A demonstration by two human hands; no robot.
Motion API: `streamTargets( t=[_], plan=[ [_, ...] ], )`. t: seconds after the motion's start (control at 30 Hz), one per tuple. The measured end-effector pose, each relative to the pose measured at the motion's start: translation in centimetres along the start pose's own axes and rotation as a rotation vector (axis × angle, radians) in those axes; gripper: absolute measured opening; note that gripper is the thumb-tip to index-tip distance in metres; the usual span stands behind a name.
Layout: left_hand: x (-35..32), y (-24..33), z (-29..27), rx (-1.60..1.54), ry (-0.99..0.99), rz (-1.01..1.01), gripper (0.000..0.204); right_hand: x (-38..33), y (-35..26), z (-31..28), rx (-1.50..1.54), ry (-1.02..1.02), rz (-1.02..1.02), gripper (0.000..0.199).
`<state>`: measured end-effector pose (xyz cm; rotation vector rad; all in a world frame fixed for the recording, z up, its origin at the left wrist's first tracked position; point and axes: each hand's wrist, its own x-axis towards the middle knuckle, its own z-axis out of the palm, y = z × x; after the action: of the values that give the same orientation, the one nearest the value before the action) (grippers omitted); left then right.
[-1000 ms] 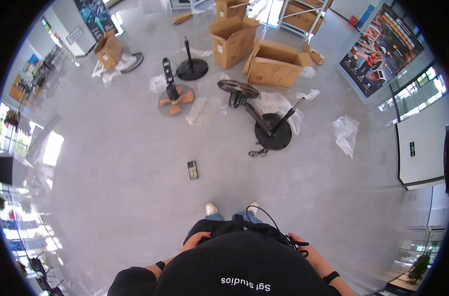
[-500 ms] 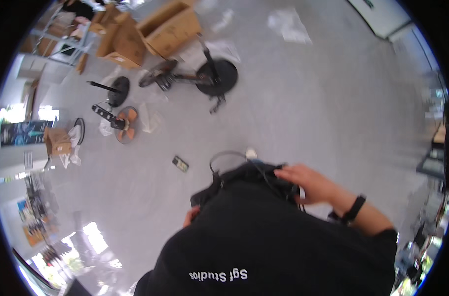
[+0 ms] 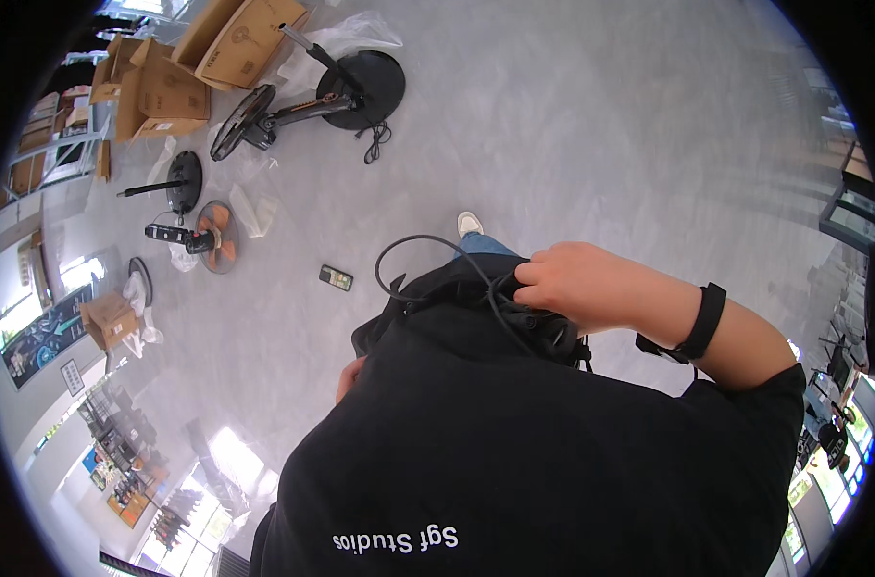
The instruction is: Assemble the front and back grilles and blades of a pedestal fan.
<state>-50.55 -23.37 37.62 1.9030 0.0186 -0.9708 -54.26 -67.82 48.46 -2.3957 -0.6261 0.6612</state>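
Observation:
A black bag (image 3: 447,281) is at the front of my waist, partly hidden by my black shirt. My right hand (image 3: 577,286) is at the bag's right side, fingers curled together on its edge. A thin black cable (image 3: 399,242) rises from the bag in a loop and runs back close to my right fingertips. Only a sliver of my left hand (image 3: 349,379) shows at the bag's left side; its fingers are hidden behind my shirt. A dark phone-like device (image 3: 337,278) lies on the floor ahead to the left.
On the floor at far left lie a black fan (image 3: 243,123) with a round base (image 3: 375,88), an orange-bladed fan (image 3: 222,237) and another black stand (image 3: 183,183). Cardboard boxes (image 3: 163,91) and plastic wrap (image 3: 356,35) are beyond. My white shoe (image 3: 469,224) shows ahead.
The view has shifted, so the floor things sit further left and my shoe shows more. My right hand's fingers, stretched over the bag before, are now curled in at its edge.

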Motion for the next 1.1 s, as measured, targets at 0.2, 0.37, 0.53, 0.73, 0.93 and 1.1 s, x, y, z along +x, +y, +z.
streamTargets(
  t=[0.2, 0.37, 0.53, 0.73, 0.93, 1.1],
  plan=[
    [0.4, 2.5, 0.4, 0.039, 0.0, -0.074, 0.03, -0.2, -0.2, -0.9, 0.032, -0.012, 0.044, 0.026],
    [0.4, 0.3, -0.1, -0.038, 0.016, 0.008, 0.026, -0.8, 1.8, -4.3, 0.544, -0.097, 0.156, 0.039],
    [0.0, -1.1, -0.3, -0.037, 0.054, 0.116, 0.024, 2.8, 2.0, -5.1, 0.026, 0.147, 0.0, 0.049],
    [-0.6, -0.5, 0.0, -0.045, 0.053, 0.011, 0.023, 6.7, 0.7, -2.9, -0.31, -0.075, -0.266, 0.063],
    [-1.9, -4.1, 1.0, -0.238, 0.177, 0.103, 0.02, 9.3, -1.0, -3.1, -0.329, -0.35, -0.229, 0.061],
    [-1.6, -4.6, 0.0, -0.122, 0.096, 0.102, 0.02, 9.2, -2.6, -1.2, -0.408, -0.363, -0.214, 0.054]
  ],
)
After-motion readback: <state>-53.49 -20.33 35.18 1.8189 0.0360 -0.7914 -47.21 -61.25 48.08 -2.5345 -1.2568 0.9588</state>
